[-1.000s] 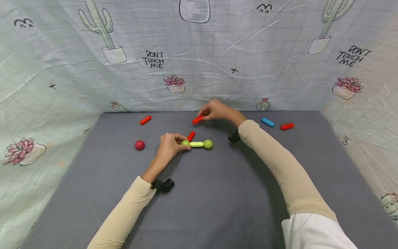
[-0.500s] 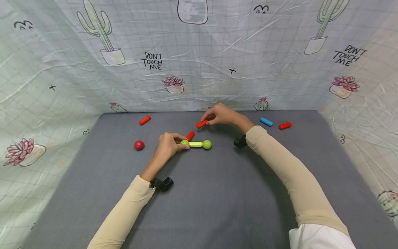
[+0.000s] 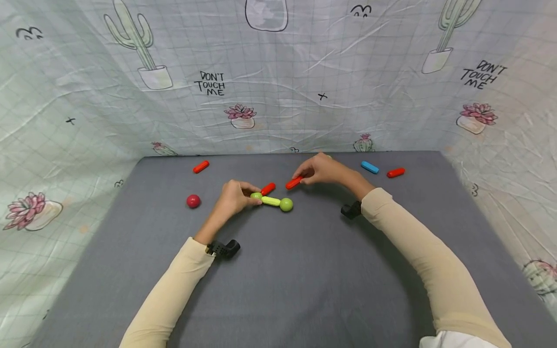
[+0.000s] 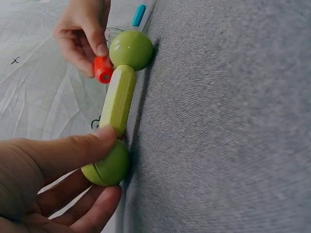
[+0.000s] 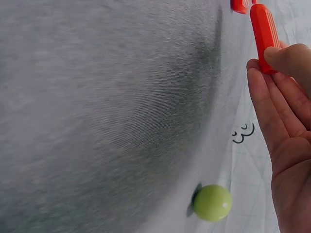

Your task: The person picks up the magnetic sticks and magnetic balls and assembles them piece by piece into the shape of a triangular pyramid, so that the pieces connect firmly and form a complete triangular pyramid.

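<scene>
My left hand (image 3: pixel 232 198) pinches the green ball (image 4: pixel 111 165) at the left end of a yellow-green rod (image 3: pixel 271 201). A second green ball (image 3: pixel 286 204) sits on the rod's right end. Behind the pinched ball, a red rod (image 3: pixel 268 188) points away to the upper right; whether it is joined to the ball is hidden. To the right, my right hand (image 3: pixel 324 170) holds another red rod (image 5: pixel 263 34) by one end between thumb and fingers. Its free end points toward the green-ball piece, apart from it in the head view. A hole shows in that end (image 4: pixel 105 77).
On the grey table (image 3: pixel 278 280) lie a red ball (image 3: pixel 193 201) and a red rod (image 3: pixel 201 166) at left. A blue rod (image 3: pixel 370 167) and red rod (image 3: pixel 396 172) lie at right. Another green ball (image 5: pixel 213 203) sits behind my right hand, near the patterned cloth (image 3: pixel 278 72).
My right hand has moved right and nearer with its red rod. The yellow-green rod with its balls has turned slightly clockwise in my left hand, and the red rod beside it has turned likewise.
</scene>
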A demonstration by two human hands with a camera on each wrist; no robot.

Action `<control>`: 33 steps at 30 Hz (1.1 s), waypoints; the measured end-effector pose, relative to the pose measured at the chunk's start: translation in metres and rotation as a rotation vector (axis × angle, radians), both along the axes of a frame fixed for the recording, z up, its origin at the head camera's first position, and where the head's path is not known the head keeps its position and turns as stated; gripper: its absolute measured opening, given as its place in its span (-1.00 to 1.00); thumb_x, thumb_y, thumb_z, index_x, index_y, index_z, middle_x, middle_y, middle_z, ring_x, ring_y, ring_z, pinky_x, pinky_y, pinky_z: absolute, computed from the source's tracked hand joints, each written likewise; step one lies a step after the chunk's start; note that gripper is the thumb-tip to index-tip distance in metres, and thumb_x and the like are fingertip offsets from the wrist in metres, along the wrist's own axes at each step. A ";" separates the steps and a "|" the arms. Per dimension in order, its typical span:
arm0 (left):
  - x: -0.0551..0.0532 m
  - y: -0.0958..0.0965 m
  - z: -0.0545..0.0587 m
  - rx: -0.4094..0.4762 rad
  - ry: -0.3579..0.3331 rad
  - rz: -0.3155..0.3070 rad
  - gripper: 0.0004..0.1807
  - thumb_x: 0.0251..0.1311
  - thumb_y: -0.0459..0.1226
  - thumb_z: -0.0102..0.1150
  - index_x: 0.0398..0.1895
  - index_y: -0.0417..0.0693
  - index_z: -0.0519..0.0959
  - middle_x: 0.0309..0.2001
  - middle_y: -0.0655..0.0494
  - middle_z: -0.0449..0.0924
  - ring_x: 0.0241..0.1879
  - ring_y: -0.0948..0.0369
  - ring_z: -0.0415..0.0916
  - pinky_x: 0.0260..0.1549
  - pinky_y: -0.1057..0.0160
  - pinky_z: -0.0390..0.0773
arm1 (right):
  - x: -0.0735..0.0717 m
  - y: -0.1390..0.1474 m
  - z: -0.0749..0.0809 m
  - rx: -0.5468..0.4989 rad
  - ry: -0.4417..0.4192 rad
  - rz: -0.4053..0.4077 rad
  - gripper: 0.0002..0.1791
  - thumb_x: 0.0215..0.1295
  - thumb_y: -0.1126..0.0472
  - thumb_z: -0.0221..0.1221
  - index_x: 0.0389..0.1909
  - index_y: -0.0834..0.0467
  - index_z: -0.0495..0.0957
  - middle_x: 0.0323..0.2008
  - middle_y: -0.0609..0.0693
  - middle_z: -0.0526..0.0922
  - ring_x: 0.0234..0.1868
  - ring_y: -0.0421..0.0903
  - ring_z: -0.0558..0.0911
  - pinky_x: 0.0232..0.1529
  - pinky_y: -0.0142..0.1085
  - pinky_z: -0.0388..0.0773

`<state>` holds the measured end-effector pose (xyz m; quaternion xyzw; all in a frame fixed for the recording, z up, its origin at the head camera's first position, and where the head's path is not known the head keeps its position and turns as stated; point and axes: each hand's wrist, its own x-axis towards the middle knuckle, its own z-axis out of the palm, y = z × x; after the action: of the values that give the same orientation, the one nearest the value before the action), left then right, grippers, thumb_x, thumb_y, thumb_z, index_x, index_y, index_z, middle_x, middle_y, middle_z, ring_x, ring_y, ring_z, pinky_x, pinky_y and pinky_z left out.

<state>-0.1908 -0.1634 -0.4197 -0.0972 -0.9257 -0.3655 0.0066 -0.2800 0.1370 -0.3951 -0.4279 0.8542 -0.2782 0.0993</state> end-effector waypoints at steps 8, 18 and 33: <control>-0.009 0.002 0.002 -0.048 0.018 -0.009 -0.64 -0.16 -0.26 0.68 -0.20 -0.03 0.83 -0.19 0.00 0.80 -0.14 0.07 0.67 -0.11 0.11 0.58 | 0.014 0.011 -0.002 -0.031 -0.048 0.046 -0.74 0.31 0.35 0.32 0.00 0.12 0.76 -0.03 0.01 0.76 -0.10 -0.15 0.72 -0.05 -0.25 0.68; -0.010 0.002 0.002 -0.030 0.013 -0.004 -0.64 -0.15 -0.27 0.68 -0.20 -0.04 0.83 -0.18 0.00 0.79 -0.15 0.09 0.67 -0.16 0.15 0.60 | 0.022 0.014 -0.010 -0.048 -0.018 0.094 -0.73 0.30 0.34 0.35 0.00 0.10 0.76 -0.02 -0.01 0.76 -0.07 -0.17 0.72 -0.05 -0.30 0.68; -0.008 0.004 0.001 -0.029 0.020 -0.002 -0.65 -0.16 -0.27 0.68 -0.20 -0.04 0.83 -0.16 -0.02 0.79 -0.11 0.05 0.67 -0.08 0.08 0.61 | 0.029 0.012 -0.012 -0.045 0.034 0.102 -0.74 0.29 0.33 0.35 -0.02 0.09 0.77 -0.04 -0.02 0.76 -0.11 -0.18 0.70 -0.08 -0.26 0.68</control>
<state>-0.1988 -0.1593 -0.4184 -0.1017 -0.9308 -0.3509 0.0142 -0.2515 0.1494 -0.4071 -0.4778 0.8263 -0.2845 0.0892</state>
